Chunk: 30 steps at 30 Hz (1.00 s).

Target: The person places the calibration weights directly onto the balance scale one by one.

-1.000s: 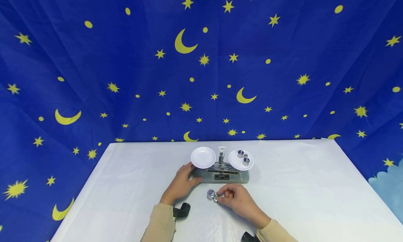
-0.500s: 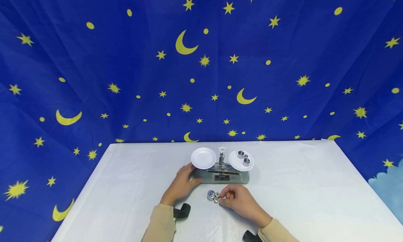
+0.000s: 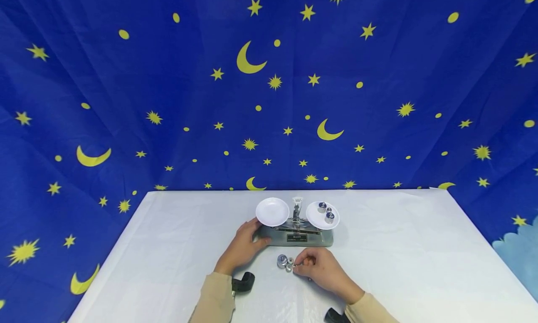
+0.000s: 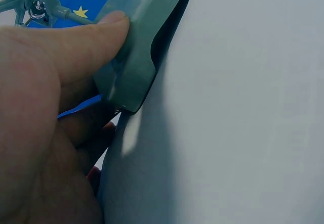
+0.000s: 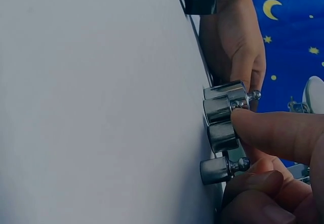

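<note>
A balance scale (image 3: 317, 239) with a grey-green base and two white pans stands on the table. My left hand (image 3: 241, 248) grips the left end of its base, thumb on top in the left wrist view. Several metal weights lie in front of the scale, a larger knobbed weight (image 3: 282, 261) leftmost. At their right edge my right hand (image 3: 321, 269) pinches a small weight between thumb and index finger. The thumb (image 5: 273, 133) partly hides the weights' knobs in the right wrist view. Another small weight (image 5: 215, 170) stands below the curled fingers there.
The scale's right pan (image 3: 313, 218) bears two larger weights and a smaller one; its left pan (image 3: 272, 212) is nearest my left hand. A white cover (image 3: 403, 253) lies over the table. Behind it hangs a blue cloth (image 3: 201, 99) with yellow moons and stars.
My right fingertips have drawn slightly to the right, away from the grouped weights, with a small weight between them. The left hand stays on the scale's base.
</note>
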{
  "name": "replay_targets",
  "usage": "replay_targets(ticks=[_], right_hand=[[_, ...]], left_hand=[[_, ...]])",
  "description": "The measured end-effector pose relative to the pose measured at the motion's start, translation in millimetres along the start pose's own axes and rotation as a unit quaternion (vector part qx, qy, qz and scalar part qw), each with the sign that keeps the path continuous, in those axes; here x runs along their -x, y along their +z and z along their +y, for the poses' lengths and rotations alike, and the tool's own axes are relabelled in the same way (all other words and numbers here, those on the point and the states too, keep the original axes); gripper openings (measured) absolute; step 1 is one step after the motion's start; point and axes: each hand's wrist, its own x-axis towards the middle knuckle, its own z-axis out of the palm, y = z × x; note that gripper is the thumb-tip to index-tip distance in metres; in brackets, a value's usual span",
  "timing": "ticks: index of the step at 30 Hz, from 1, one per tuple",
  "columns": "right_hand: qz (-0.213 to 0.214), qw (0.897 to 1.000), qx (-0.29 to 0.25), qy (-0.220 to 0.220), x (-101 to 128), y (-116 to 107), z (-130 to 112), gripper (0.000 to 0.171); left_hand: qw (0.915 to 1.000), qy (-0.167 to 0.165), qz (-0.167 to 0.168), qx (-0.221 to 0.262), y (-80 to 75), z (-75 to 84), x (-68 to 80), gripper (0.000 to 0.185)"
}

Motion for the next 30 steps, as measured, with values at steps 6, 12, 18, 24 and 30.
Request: replay_targets(ticks=[6,12,18,24,30], right_hand=[[0.002,1.0,-0.014,0.005,0.6,-0.4,-0.8,0.01],[0.001,1.0,-0.017,-0.006,2.2,-0.5,-1.0,0.01],[-0.001,1.0,-0.023,-0.005,2.4,-0.9,-2.7,0.01],[-0.005,0.999,-0.039,0.002,2.0,-2.8,-4.7,0.01],[-0.007,1.0,-0.027,-0.004,1.9,-5.7,-7.8,0.01]], left_hand=[[1.0,0.0,0.002,0.004,0.4,-0.2,-0.7,0.064],[1.0,-0.004,0.001,0.003,0.9,-0.9,-0.2,0.065],[0.9999,-0.013,-0.004,0.004,0.2,0.2,0.0,0.065],[1.0,-0.008,-0.004,0.003,-0.2,-0.3,-0.3,0.065],[1.0,-0.006,-0.001,0.001,1.0,-2.1,-1.0,0.064]])
